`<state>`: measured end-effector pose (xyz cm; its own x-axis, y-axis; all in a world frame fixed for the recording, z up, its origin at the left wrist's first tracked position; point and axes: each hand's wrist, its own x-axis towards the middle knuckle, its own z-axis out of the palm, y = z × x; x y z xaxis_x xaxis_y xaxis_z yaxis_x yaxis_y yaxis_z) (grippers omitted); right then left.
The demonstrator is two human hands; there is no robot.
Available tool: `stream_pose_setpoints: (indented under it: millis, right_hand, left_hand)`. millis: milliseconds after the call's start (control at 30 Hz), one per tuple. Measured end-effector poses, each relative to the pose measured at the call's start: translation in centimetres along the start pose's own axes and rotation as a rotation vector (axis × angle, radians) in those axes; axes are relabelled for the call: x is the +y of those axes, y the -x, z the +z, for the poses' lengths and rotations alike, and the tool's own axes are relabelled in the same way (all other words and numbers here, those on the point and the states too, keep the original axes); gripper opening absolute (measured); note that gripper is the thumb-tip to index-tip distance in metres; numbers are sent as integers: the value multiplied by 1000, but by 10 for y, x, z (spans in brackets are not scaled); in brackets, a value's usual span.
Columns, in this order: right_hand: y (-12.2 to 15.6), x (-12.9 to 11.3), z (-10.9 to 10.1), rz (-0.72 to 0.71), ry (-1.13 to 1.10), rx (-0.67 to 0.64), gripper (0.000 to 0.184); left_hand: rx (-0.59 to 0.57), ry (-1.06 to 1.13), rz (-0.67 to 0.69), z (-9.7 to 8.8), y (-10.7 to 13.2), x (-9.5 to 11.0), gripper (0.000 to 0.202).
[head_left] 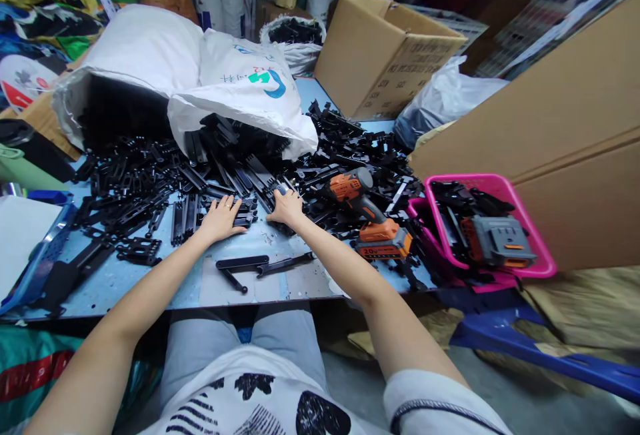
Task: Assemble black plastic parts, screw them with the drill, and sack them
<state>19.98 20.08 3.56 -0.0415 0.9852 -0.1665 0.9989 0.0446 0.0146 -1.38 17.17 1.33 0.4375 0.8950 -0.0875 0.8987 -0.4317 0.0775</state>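
Note:
My left hand lies with its fingers spread over a row of black plastic strips on the light blue table. To its right, my right hand is bent round some long black plastic strips from above, thumb on the near left side. The palm hides their lower ends. In front of both hands lie a hinged black arm piece and a single long black piece, touching or nearly touching end to end.
White sacks spill black parts across the table's back. An orange cordless drill stands right of my right forearm. Farther right is a pink basket holding a battery pack. Cardboard boxes and a blue tray flank the work area.

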Motion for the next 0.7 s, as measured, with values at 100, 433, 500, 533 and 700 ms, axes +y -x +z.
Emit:
stream_pose_setpoints:
  millis: [100, 433, 500, 533, 700]
  right_hand:
    - [1, -5, 2, 47, 7, -25, 90]
    - [-8, -5, -3, 117, -15, -58, 85]
    - [2, -3, -7, 89, -25, -15, 83]
    - [7, -1, -12, 72, -28, 15, 82]
    - [-7, 32, -86, 19, -38, 326, 89]
  left_hand:
    - [3, 3, -7, 0, 1, -1, 91]
    - [4, 0, -16, -1, 1, 1, 90]
    - [-3, -4, -15, 0, 2, 0, 89]
    - [-5, -4, -12, 0, 2, -1, 89]
    - [41, 16, -40, -2, -3, 5, 84]
